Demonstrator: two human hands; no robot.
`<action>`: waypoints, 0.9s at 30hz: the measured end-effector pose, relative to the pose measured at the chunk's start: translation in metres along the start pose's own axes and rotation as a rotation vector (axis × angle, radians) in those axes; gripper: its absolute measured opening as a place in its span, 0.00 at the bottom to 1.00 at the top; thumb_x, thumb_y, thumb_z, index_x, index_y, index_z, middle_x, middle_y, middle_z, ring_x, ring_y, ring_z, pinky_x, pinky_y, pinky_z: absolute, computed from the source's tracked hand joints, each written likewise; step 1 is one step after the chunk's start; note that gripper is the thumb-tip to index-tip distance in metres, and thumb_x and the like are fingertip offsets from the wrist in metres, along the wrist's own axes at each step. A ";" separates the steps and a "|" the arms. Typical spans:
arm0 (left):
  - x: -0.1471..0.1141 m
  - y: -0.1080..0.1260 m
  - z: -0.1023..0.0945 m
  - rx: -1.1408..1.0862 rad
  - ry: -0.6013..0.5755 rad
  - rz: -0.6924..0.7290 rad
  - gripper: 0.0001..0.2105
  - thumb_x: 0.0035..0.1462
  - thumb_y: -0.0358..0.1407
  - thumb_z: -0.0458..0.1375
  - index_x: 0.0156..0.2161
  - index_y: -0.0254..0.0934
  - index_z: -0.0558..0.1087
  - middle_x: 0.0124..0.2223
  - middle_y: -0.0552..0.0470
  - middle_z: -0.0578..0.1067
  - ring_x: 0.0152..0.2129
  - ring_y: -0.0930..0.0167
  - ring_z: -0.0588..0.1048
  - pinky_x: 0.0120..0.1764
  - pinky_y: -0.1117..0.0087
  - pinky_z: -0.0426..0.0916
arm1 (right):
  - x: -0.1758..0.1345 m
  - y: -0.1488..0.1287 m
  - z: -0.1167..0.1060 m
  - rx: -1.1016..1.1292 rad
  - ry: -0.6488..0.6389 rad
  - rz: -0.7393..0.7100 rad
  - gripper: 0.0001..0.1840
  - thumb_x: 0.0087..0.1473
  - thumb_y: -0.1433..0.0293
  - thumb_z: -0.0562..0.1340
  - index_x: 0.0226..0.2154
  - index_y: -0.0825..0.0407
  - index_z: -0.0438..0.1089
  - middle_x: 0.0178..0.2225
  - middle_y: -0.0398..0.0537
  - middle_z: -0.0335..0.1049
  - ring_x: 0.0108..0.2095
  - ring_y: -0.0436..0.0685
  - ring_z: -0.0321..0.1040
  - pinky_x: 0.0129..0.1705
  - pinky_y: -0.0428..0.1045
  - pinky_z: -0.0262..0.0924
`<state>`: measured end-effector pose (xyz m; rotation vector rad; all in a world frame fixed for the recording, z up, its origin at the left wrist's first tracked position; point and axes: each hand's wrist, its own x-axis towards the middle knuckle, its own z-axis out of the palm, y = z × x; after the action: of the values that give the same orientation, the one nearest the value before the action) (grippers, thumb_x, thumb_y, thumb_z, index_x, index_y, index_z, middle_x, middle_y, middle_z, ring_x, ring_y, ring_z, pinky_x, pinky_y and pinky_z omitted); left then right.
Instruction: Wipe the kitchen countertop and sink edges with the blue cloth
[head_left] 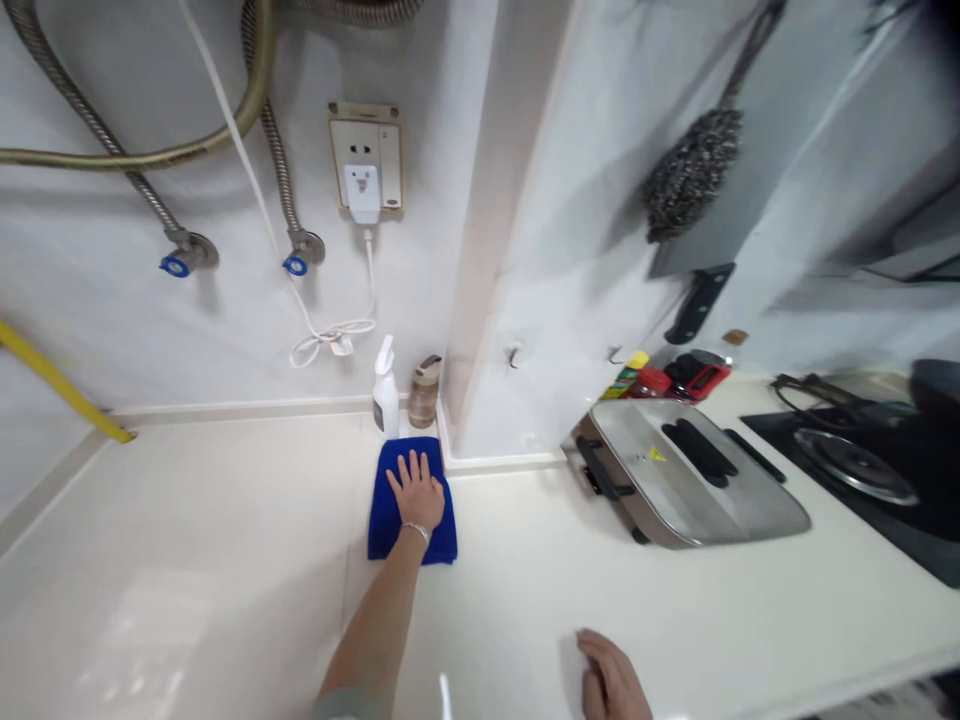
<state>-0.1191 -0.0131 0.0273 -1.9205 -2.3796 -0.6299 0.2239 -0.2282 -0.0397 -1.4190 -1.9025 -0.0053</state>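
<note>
Left hand: I have my left hand pressed flat on the blue cloth, fingers spread wide, gripping nothing.
Blue cloth: it lies on the white counter, close to the corner where the wall juts out.
Right hand: my right hand rests palm-down on the counter near its front edge, loosely flat, well apart from the cloth.
Behind the cloth: a white spray bottle and a brown jar stand just beside it.
Right side: a steel lidded pan, then a black hob.
</note>
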 end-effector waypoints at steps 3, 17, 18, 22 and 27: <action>-0.011 -0.004 -0.007 0.044 -0.017 0.044 0.27 0.63 0.33 0.46 0.67 0.29 0.61 0.69 0.38 0.56 0.67 0.47 0.50 0.65 0.36 0.41 | 0.008 -0.018 -0.003 0.041 0.007 0.087 0.14 0.60 0.74 0.53 0.46 0.49 0.69 0.47 0.53 0.73 0.48 0.60 0.72 0.50 0.60 0.72; -0.135 -0.010 -0.036 -0.013 -0.010 0.685 0.29 0.66 0.34 0.43 0.71 0.36 0.51 0.70 0.43 0.56 0.68 0.55 0.48 0.65 0.40 0.49 | 0.027 -0.032 -0.008 0.142 0.063 0.150 0.24 0.49 0.83 0.50 0.45 0.48 0.69 0.45 0.51 0.72 0.49 0.59 0.70 0.52 0.59 0.70; -0.145 -0.006 -0.037 -0.014 -0.011 0.729 0.30 0.65 0.34 0.44 0.71 0.38 0.47 0.70 0.44 0.55 0.68 0.55 0.48 0.65 0.40 0.50 | 0.027 -0.032 -0.008 0.145 0.068 0.153 0.24 0.49 0.83 0.50 0.45 0.48 0.69 0.45 0.51 0.72 0.49 0.58 0.70 0.52 0.59 0.70; -0.178 0.011 -0.041 -0.009 -0.041 0.923 0.35 0.64 0.33 0.48 0.72 0.43 0.41 0.71 0.48 0.53 0.68 0.56 0.51 0.65 0.44 0.53 | 0.030 -0.034 -0.008 0.153 0.100 0.181 0.24 0.50 0.83 0.50 0.45 0.49 0.68 0.45 0.51 0.71 0.48 0.57 0.69 0.52 0.57 0.69; -0.190 0.037 -0.045 -0.038 -0.103 1.164 0.33 0.63 0.32 0.49 0.72 0.45 0.46 0.72 0.52 0.51 0.68 0.59 0.51 0.66 0.50 0.52 | 0.034 -0.036 -0.010 0.162 0.149 0.228 0.25 0.51 0.83 0.49 0.46 0.48 0.67 0.45 0.51 0.70 0.49 0.56 0.69 0.52 0.54 0.69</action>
<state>-0.0485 -0.1992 0.0292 -2.8319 -0.8854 -0.4413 0.1963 -0.2177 0.0010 -1.4733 -1.5765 0.1456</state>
